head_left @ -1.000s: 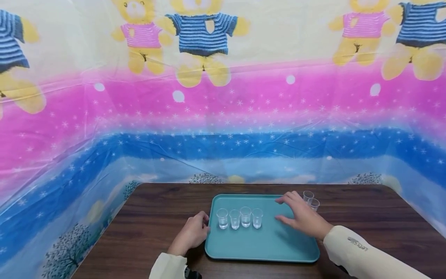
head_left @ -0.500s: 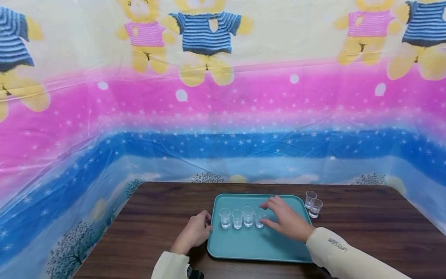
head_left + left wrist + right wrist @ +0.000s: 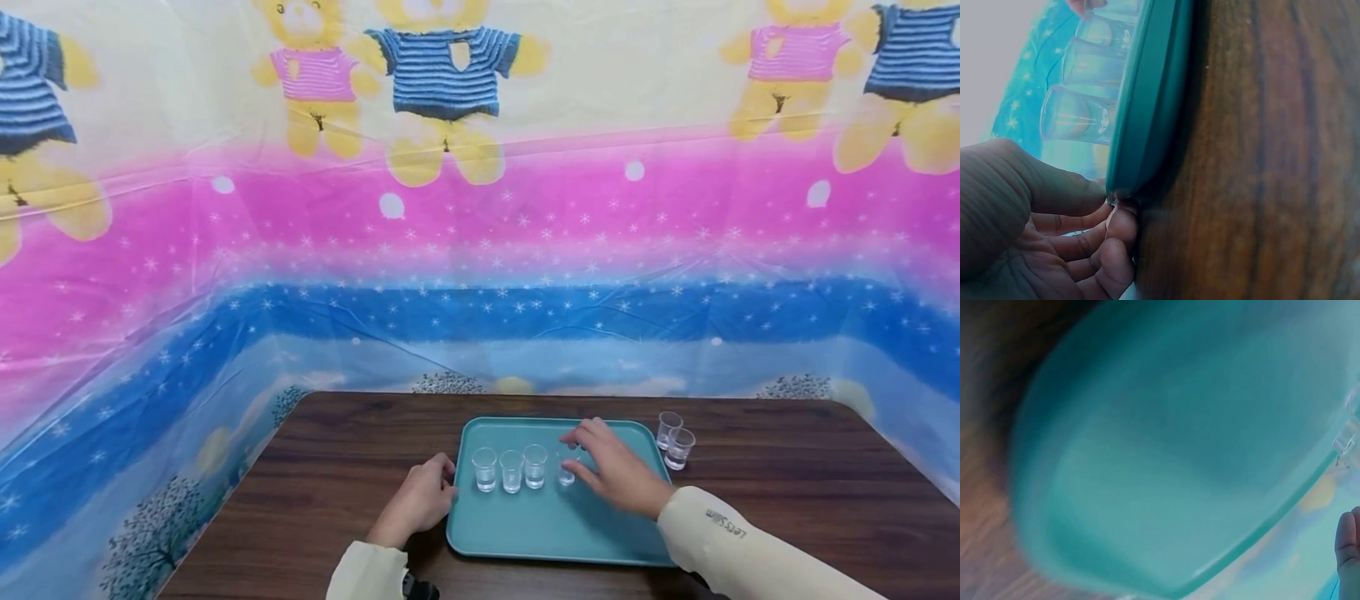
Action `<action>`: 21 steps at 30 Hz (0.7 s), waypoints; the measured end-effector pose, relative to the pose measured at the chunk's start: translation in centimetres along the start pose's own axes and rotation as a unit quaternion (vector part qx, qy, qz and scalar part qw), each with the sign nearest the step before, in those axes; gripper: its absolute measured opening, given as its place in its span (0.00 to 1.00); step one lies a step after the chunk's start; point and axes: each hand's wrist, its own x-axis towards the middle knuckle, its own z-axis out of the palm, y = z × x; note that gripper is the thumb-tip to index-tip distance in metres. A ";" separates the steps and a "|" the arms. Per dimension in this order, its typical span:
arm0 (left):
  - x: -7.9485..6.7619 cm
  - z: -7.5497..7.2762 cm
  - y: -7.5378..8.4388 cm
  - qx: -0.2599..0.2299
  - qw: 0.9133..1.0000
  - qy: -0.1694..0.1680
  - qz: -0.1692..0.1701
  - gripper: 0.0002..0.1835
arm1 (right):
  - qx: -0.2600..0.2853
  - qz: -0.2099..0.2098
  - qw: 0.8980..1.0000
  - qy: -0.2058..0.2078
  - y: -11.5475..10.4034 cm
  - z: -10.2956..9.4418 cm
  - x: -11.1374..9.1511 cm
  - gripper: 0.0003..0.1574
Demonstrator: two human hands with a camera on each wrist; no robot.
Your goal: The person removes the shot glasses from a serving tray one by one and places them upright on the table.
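My right hand (image 3: 618, 471) is over the turquoise tray (image 3: 555, 533), holding a small clear shot glass (image 3: 566, 477) between thumb and fingers. The fingers partly cover this glass. To its left, a row of three similar shot glasses stands upright: an outer glass (image 3: 484, 472), a middle glass (image 3: 512, 472) and an inner glass (image 3: 535, 468). At the tray's left edge, my left hand (image 3: 420, 500) grips the rim. The left wrist view shows the thumb (image 3: 1063, 187) on top and curled fingers underneath. At the right of the right wrist view, fingers (image 3: 1349, 540) show only in part.
Two more shot glasses, a rear one (image 3: 669, 429) and a front one (image 3: 679, 450), stand close together on the brown wooden table (image 3: 787, 475), just beyond the tray's right edge. A printed bear curtain (image 3: 480, 317) hangs behind the table and along its sides.
My right hand has moved left from the tray's right side to the end glass and taken hold of it. That glass has shifted slightly right, away from the row. My left hand stays at the rim.
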 end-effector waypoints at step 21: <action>0.3 0.0 0.1 0.002 1.000 -0.014 0.001 0.10 | -0.036 0.060 0.995 0.070 6.6 -7.1 -6.2 0.13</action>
